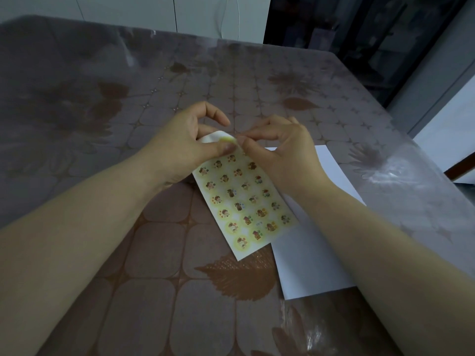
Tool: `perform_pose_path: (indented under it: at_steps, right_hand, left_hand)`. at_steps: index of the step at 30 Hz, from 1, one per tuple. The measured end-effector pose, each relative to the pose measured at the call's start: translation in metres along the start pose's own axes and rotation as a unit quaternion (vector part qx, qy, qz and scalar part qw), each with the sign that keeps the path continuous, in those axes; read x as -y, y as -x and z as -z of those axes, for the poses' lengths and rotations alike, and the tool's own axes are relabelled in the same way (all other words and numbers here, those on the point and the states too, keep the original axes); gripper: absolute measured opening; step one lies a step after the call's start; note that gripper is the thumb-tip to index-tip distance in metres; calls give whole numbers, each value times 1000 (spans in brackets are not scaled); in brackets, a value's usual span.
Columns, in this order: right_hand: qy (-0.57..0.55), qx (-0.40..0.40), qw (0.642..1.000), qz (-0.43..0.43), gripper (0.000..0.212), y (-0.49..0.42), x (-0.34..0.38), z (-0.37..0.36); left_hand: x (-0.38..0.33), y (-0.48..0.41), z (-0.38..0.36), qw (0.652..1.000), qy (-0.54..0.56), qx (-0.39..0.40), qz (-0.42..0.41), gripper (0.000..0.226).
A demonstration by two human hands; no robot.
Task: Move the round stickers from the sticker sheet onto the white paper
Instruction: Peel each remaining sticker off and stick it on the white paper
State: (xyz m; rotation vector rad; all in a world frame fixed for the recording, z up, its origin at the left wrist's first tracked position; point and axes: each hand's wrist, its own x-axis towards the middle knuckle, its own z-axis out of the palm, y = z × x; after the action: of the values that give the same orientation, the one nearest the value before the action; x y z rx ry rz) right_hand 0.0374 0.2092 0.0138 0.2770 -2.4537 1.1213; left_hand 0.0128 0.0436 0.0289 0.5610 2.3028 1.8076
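A yellow sticker sheet [244, 204] with several small round cartoon stickers lies tilted in the middle of the table, its lower edge overlapping the white paper [308, 255]. My left hand [187, 147] grips the sheet's far top corner and bends it upward between thumb and fingers. My right hand [280, 150] pinches at that same bent corner with thumb and forefinger. Whether a sticker is between those fingertips is hidden. The white paper lies to the right, partly under my right forearm, and no sticker shows on its visible part.
The table [154, 278] carries a glossy brown patterned cloth with leaf prints under clear plastic. Its right edge [434, 160] runs close to the paper. A dark cabinet [359, 34] stands beyond the far right corner, and white cupboards [128, 9] stand behind.
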Motion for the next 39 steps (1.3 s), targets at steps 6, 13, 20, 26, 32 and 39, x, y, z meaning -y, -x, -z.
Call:
perform_pose_path:
  at_steps: [6,13,20,26,32,39]
  right_hand:
    - [-135,30,986,-92,15,0,8,6]
    - [-222,45,962,-151,7,-2,4,16]
    - [-278,73,950,-120,23,-1,3,17]
    - [-254,44,964,-67,23,0,2,13]
    - [-149,-24,988,7,23,5,5,6]
    - [-3,-93,991,93,11,7,6,2]
  left_hand:
    - [0,0,0,1000,-9,19,-13,29]
    - [1,-1,2,999,-7,39,-23,45]
    - [1,0,2,999,-8,44,-12,42]
    - [-1,0,-3,1000,3,-18,24,20]
    - [-2,1,-2,996,75,3,45,24]
    - [-3,2,-6,999,-2,-47,-6,25]
